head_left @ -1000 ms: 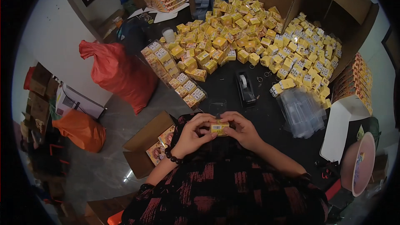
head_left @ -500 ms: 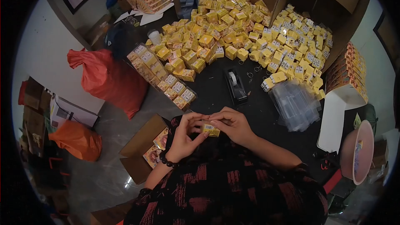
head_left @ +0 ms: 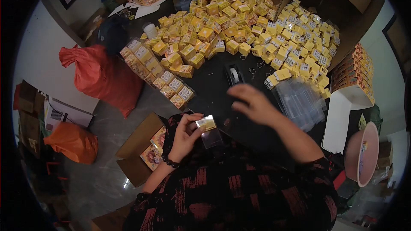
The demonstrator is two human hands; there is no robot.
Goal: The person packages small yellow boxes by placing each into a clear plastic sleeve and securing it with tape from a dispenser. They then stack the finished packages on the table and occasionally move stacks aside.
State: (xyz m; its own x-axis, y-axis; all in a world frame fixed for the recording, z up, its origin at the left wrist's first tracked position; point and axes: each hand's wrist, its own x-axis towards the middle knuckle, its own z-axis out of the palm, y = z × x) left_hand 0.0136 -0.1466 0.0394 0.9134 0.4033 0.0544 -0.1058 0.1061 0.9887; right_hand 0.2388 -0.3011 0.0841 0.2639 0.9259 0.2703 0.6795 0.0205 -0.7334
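My left hand (head_left: 186, 136) is closed on a small yellow box (head_left: 207, 124), held near my lap. A clear plastic sleeve (head_left: 212, 138) reaches below the yellow part, and light glints off its top. Motion blurs my right hand (head_left: 253, 105), which is over the black table with its fingers apart and no object visible in it. Just beyond its fingers stands a black tape dispenser (head_left: 235, 76), partly covered by the hand. To the right of that hand lies a stack of clear plastic sleeves (head_left: 300, 105).
A heap of yellow boxes (head_left: 214, 21) covers the back, with small yellow-and-white pieces (head_left: 299, 47) at right beside a cardboard box (head_left: 357, 30). Filled clear trays (head_left: 156, 75) line the left edge. A red sack (head_left: 107, 77), an open carton (head_left: 132, 149) and a pink basin (head_left: 361, 154) stand around.
My right hand has left the small box and moved right and forward toward the tape dispenser. My left hand keeps the box, now with its clear sleeve in sight. The view has shifted slightly.
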